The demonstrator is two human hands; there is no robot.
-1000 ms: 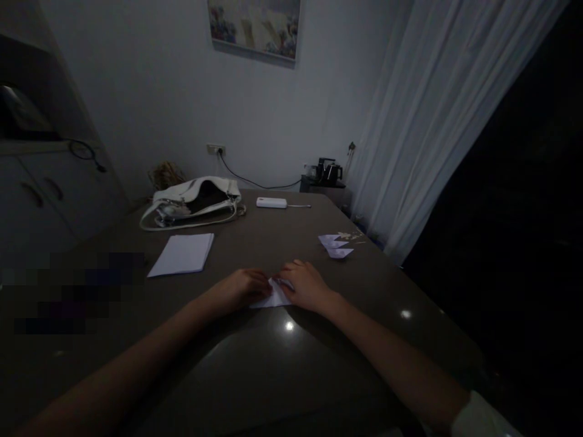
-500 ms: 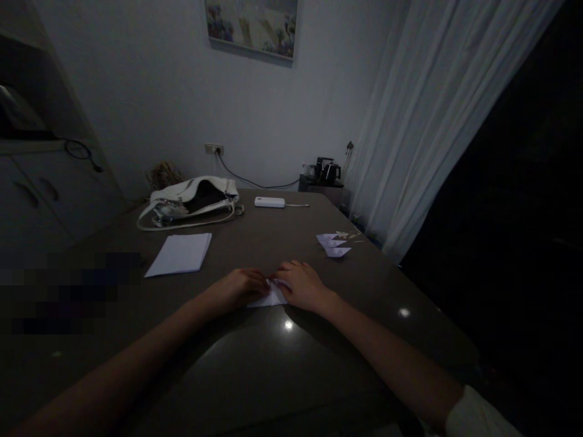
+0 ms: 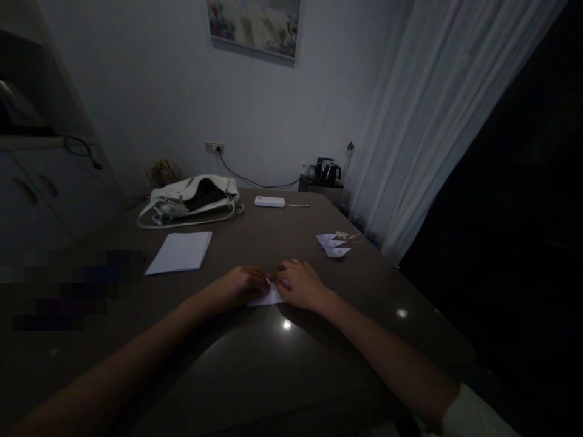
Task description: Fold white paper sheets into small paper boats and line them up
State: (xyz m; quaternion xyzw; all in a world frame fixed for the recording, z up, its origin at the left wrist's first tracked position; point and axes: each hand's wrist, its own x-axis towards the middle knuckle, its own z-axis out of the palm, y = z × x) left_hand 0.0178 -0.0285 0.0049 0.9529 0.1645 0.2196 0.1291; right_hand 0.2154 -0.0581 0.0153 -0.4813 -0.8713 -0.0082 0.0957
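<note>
A small folded sheet of white paper (image 3: 272, 296) lies on the dark table, partly covered by both hands. On its left side my left hand (image 3: 241, 284) has its fingers bent and closed on the paper. My right hand (image 3: 300, 284) grips the right side, thumb and fingers drawn in near the top fold. The fingertips of both hands nearly meet at the paper's upper middle. Farther right sit several folded paper boats (image 3: 333, 244), apart from my hands. A stack of white paper (image 3: 180, 252) rests to the left.
A white handbag (image 3: 191, 200) lies at the back left of the table (image 3: 255, 370). Toward the back middle is a white power bank (image 3: 269, 201) with a short cable. Small pale scraps (image 3: 346, 235) lie near the right edge. A dark kettle (image 3: 331, 173) stands beyond the table.
Both hands stay on the folded paper. My right hand's fingers have shifted slightly left over it; the camera view has moved a little.
</note>
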